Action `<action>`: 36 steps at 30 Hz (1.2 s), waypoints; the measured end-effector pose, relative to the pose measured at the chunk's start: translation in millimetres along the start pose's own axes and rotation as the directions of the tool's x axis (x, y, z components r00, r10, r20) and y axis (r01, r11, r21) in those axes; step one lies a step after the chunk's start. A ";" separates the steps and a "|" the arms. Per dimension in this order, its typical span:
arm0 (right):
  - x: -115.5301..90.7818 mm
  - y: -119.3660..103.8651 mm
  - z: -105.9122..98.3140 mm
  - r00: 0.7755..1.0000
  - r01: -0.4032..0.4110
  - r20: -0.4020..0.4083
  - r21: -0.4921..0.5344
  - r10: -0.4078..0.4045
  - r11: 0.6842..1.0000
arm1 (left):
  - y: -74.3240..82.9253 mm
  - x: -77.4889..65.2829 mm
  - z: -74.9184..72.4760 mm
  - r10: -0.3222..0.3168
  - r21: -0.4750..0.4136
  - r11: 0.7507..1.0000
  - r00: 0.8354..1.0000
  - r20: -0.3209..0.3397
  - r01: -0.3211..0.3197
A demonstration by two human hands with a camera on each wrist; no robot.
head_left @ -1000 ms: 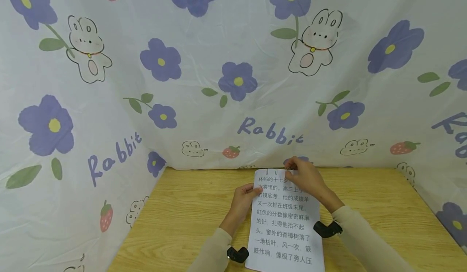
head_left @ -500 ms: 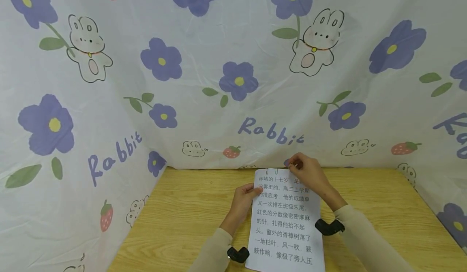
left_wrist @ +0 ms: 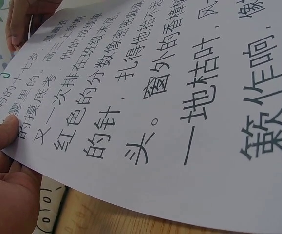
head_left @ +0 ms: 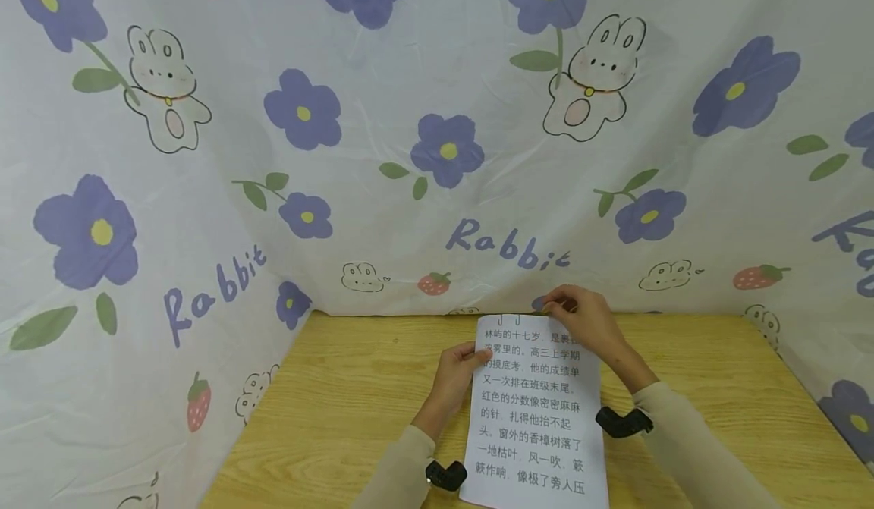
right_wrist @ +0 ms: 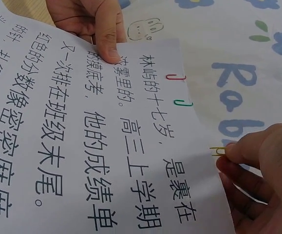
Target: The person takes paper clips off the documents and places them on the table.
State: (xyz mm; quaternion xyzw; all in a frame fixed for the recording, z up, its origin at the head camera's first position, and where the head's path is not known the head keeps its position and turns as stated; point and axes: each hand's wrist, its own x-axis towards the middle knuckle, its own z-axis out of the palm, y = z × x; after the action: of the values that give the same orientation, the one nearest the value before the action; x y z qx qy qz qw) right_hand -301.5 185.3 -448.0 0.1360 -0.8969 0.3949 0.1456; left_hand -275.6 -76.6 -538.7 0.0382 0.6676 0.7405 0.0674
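Note:
White paper (head_left: 529, 418) printed with large Chinese characters is held up over the table. My left hand (head_left: 454, 380) pinches its left edge, thumb on the printed face and fingers behind. A red paper clip (right_wrist: 176, 77) and a green paper clip (right_wrist: 183, 103) sit side by side on the top edge. Between the thumb and index finger of my right hand (right_wrist: 272, 170) is a yellow paper clip (right_wrist: 218, 151). Its looped end meets the top edge to the right of the green clip; whether it grips the paper I cannot tell.
Under the paper lies a wood-grain table (head_left: 355, 395). A white cloth (head_left: 382, 213) with purple flowers, rabbits and strawberries hangs behind and at the sides. Black bands (head_left: 623, 422) are on both wrists.
My right hand has shifted slightly right along the top edge, uncovering more of the first printed lines. The left hand and the paper stay nearly still.

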 end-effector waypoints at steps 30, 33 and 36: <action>-18.8 47.8 -53.8 0.986 -0.059 -0.159 -0.053 0.050 0.997 | -6.3 2.8 -5.2 -0.017 0.002 1.000 0.999 -0.027 0.017; -21.8 52.5 -58.3 0.986 -0.066 -0.154 -0.061 0.056 0.996 | -6.7 3.1 -5.8 -0.015 0.003 1.000 0.999 -0.029 0.015; -23.4 57.4 -61.9 0.987 -0.077 -0.149 -0.072 0.066 0.994 | -6.9 3.7 -6.5 -0.012 0.001 1.000 0.999 -0.029 0.012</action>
State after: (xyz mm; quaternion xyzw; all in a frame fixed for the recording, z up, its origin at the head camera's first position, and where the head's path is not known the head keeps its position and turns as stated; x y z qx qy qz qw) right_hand -291.1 272.1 -455.0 0.0687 -0.9028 0.3736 0.2018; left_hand -279.9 -81.8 -546.4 0.0231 0.6691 0.7402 0.0621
